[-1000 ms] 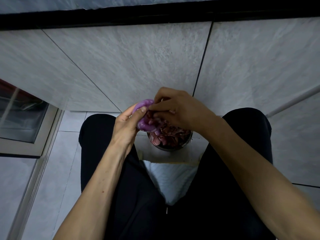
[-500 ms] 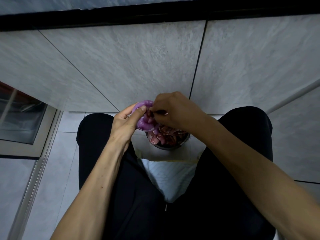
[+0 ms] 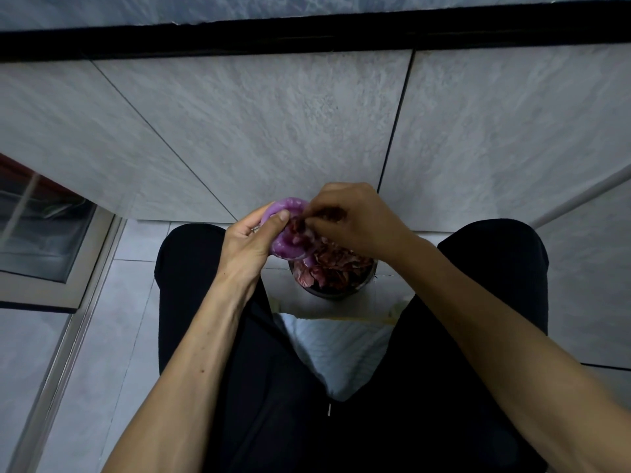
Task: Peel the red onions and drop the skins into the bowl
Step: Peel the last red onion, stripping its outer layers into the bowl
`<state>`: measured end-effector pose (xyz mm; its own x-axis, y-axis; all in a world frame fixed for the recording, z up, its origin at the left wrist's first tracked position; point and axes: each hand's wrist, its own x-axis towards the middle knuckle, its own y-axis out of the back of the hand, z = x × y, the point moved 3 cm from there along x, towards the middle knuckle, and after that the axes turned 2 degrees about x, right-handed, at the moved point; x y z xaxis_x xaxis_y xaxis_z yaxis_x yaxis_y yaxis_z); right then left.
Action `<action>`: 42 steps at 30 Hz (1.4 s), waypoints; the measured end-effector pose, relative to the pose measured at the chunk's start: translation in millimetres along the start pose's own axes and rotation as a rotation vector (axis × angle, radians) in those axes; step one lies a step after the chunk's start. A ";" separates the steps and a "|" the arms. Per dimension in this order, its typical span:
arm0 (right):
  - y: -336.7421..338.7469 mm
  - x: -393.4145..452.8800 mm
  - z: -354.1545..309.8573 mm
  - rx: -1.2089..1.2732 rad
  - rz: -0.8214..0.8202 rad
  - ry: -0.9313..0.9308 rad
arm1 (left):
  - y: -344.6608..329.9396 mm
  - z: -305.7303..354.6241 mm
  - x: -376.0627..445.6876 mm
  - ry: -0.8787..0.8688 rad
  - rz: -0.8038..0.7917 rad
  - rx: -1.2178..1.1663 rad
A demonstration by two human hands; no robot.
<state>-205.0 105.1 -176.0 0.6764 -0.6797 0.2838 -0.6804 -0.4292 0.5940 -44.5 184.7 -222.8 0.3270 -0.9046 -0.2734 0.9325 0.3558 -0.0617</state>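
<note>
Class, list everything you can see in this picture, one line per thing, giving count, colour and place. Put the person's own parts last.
Red onion: one, purple, held above the bowl's left edge.
Skin piece: one, dark red, pinched at the onion's top.
Bowl: one, dark metal, on the floor between the knees.
Skins: a heap, reddish brown, filling the bowl.
Cloth: one, white, under the bowl.
Floor tiles: several, grey, all around.
Window frame: one, pale, far left.
Trousers: black, both legs, lower centre.
Left hand: grip around the onion.
Right hand: grip on the skin piece.
</note>
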 end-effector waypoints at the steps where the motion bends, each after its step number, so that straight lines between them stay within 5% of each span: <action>1: 2.4 -0.2 -0.1 0.013 -0.011 0.015 | 0.7 -0.4 0.2 0.000 -0.004 -0.002; 23: 4.7 4.4 -9.8 -0.367 -0.282 0.059 | -4.3 -4.2 3.2 0.051 -0.027 -0.002; 32: 8.0 -3.4 4.3 0.197 0.156 -0.243 | -1.0 -4.1 4.4 0.032 -0.030 -0.147; 42: -1.5 -1.1 4.0 0.477 0.250 -0.469 | -0.4 -0.6 3.1 0.029 -0.043 -0.237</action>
<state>-205.9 104.1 -180.2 0.3645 -0.9299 -0.0487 -0.9210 -0.3677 0.1290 -43.9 181.9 -224.1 0.2800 -0.9143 -0.2928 0.8826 0.3651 -0.2961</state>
